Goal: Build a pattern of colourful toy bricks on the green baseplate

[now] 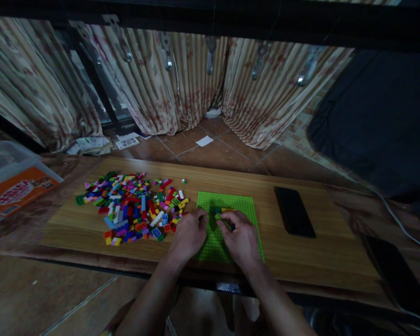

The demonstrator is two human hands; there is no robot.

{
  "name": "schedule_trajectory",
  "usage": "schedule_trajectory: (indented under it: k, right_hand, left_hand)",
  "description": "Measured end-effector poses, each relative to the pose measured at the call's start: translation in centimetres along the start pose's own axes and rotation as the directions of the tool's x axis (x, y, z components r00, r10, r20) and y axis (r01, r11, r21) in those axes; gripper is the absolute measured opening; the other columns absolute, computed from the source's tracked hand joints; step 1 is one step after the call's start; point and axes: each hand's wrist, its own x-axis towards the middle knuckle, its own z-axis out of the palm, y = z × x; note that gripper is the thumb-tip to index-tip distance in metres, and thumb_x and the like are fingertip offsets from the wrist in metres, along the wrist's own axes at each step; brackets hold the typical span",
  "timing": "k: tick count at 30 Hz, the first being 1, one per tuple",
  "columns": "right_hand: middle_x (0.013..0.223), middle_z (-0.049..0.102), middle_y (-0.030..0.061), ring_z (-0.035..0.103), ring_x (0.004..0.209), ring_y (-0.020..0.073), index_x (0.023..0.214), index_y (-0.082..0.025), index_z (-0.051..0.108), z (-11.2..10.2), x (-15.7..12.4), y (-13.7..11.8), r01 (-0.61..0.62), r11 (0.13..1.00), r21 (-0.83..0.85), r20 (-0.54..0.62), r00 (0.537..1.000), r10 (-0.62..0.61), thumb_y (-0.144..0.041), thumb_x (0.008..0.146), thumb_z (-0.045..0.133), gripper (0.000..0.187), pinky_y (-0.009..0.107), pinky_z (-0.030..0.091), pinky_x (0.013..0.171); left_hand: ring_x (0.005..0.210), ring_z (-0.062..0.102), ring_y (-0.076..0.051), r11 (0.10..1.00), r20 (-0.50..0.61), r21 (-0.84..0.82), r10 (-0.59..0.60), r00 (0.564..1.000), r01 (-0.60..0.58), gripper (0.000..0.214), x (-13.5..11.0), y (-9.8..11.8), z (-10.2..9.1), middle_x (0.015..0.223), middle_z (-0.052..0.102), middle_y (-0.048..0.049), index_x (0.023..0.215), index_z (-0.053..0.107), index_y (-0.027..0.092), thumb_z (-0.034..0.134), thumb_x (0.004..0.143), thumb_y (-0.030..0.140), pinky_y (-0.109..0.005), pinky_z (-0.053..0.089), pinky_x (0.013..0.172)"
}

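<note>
A bright green studded baseplate (pixel 245 202) lies on the wooden board, between and under my hands. Toward its upper middle stands a short row of built bricks (pixel 216 210), dark green at the left and yellow at the right. My right hand (pixel 241 235) reaches over the plate's right half, thumb and forefinger pinched on a small green brick (pixel 218 216) just in front of that row. Over the plate's left edge, my left hand (pixel 189 234) is closed with curled fingers; whatever they hold is hidden.
A loose heap of many-coloured bricks (pixel 129 205) spreads across the board's left side. To the right lies a black phone (pixel 294 211), with another dark flat device (pixel 395 268) beyond the board. A clear plastic box (pixel 17 179) with an orange label stands far left.
</note>
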Motion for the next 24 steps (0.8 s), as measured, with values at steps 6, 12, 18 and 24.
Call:
schedule_trajectory:
  k: [6, 12, 18, 24]
  right_hand:
    - [0.085, 0.067, 0.0038, 0.06, 0.084, 0.0207, 0.083, -0.02, 0.065, 1.4, -0.2, -0.4, 0.055, 0.986, -0.155, 0.011, 0.999, -0.054, -0.024, 0.083, 0.062, 0.005, 0.031, 0.044, 0.074]
    - [0.081, 0.067, 0.0033, 0.059, 0.082, 0.0211, 0.08, -0.021, 0.065, 1.8, -0.3, -0.5, 0.101, 0.966, -0.239, 0.059, 0.994, -0.09, -0.024, 0.084, 0.061, 0.007, 0.031, 0.042, 0.074]
    - [0.088, 0.068, 0.0025, 0.058, 0.087, 0.0215, 0.084, -0.022, 0.066, 1.0, 0.1, 0.1, 0.092, 0.976, -0.197, 0.047, 0.995, -0.084, -0.021, 0.082, 0.063, 0.004, 0.031, 0.043, 0.077]
    - [0.087, 0.068, 0.0029, 0.058, 0.088, 0.022, 0.083, -0.021, 0.067, 0.9, 0.6, 0.4, 0.07, 0.975, -0.209, 0.044, 0.997, -0.063, -0.025, 0.081, 0.065, 0.004, 0.032, 0.043, 0.079]
  left_hand:
    - [0.094, 0.066, -0.018, 1.0, 0.077, -0.004, 0.018, 0.997, -0.018, 0.032, -0.3, 0.4, 0.1, 0.102, 0.073, -0.0069, 0.106, 0.069, 0.018, 0.041, 0.089, 0.018, -0.028, 0.048, 0.085]
    - [0.102, 0.065, -0.019, 1.0, 0.098, -0.005, -0.011, 0.995, 0.012, 0.037, -0.4, 0.4, 0.1, 0.109, 0.071, -0.009, 0.113, 0.067, 0.016, 0.038, 0.09, 0.018, -0.029, 0.047, 0.09]
    - [0.099, 0.066, -0.018, 1.0, 0.096, -0.021, -0.012, 0.995, 0.014, 0.037, -0.4, 0.3, 0.3, 0.108, 0.072, -0.0088, 0.116, 0.065, 0.018, 0.039, 0.09, 0.019, -0.028, 0.047, 0.089]
    - [0.101, 0.066, -0.019, 1.0, 0.095, 0.002, -0.025, 0.995, 0.025, 0.037, -0.6, 0.5, 0.4, 0.109, 0.071, -0.0093, 0.117, 0.065, 0.018, 0.041, 0.09, 0.02, -0.028, 0.047, 0.089]
